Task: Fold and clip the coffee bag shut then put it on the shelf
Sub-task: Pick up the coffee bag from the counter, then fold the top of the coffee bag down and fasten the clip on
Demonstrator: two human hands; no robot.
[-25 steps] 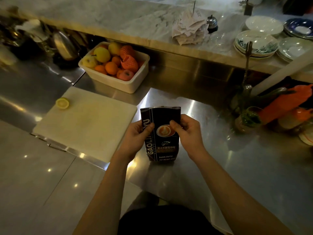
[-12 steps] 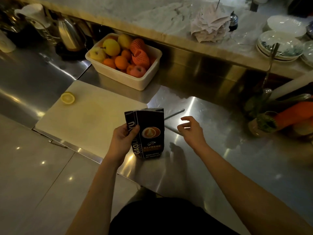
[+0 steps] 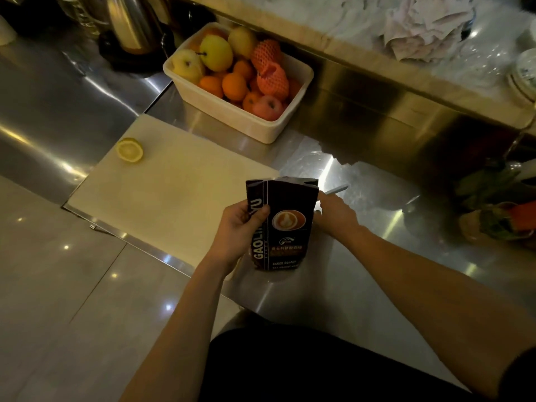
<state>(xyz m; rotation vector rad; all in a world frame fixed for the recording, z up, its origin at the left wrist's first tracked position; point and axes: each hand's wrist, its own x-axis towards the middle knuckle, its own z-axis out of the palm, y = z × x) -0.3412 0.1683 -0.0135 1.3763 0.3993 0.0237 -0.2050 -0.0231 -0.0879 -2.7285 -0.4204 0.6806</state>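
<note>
Coffee bag [image 3: 285, 224] upright in L hand [image 3: 237, 230], R hand [image 3: 333, 214] behind

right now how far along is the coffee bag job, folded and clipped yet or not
Done: the top of the coffee bag looks folded flat. In hand: the left hand holds the bag upright on the steel counter, while the right hand reaches behind it toward a thin white clip lying there; whether it has gripped it is hidden. Left: no clip is on the bag yet, and shelving follows.
</note>
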